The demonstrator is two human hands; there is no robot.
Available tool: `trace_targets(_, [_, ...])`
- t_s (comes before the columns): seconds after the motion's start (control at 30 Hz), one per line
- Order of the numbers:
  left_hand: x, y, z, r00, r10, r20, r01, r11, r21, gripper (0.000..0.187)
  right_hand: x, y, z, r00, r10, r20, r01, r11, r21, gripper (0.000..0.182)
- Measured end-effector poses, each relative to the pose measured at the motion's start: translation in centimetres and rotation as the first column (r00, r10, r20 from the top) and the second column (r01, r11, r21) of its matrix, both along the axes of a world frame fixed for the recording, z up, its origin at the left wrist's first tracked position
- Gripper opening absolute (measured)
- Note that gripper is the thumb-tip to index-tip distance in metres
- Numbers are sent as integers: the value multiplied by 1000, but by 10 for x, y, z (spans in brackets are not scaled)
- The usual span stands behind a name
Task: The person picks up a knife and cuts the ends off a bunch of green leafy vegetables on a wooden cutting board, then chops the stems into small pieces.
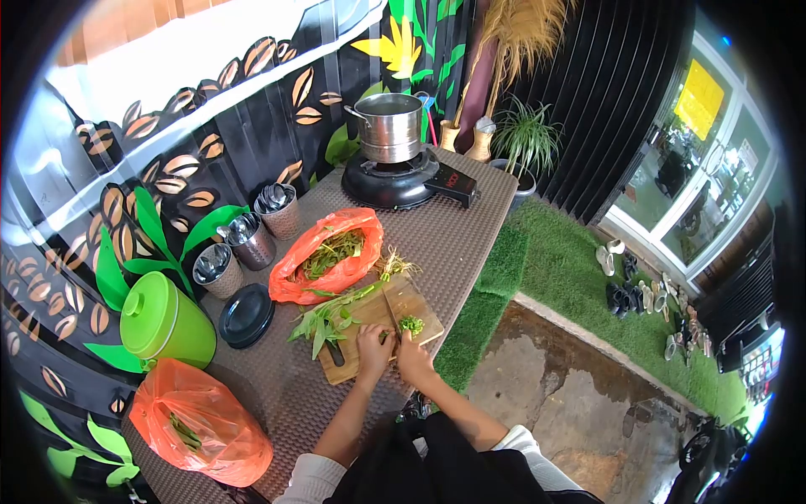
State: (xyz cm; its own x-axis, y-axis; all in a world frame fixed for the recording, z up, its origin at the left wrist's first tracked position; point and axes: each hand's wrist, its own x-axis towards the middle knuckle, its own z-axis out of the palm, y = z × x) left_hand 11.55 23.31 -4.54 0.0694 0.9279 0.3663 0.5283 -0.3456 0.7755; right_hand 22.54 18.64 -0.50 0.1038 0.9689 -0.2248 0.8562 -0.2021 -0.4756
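A wooden cutting board [357, 361] lies on the table in front of me. My right hand [414, 359] is closed around a knife [391, 311], its blade pointing away from me over the board. Beside it, my left hand [374, 346] is curled, with a bit of green stem showing at its fingers. Chopped greens [410, 324] form a small pile right of the blade. Leafy green stalks [323, 322] lie across the board's left side, and a bunch of roots [395, 265] rests at its far edge.
An orange bag of greens [285, 286] sits open behind the board; another orange bag [201, 428] stands near left. Around them are a green lidded container [168, 319], black plates [246, 316] and cutlery holders [252, 244]. A steel pot [390, 134] stands on a portable stove [378, 185].
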Motion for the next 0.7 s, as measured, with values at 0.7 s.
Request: trace_targets(0.7, [12, 1, -1, 997, -7, 81, 6, 1000, 6, 23, 10, -2, 0, 999, 42, 18, -42, 999, -4, 31])
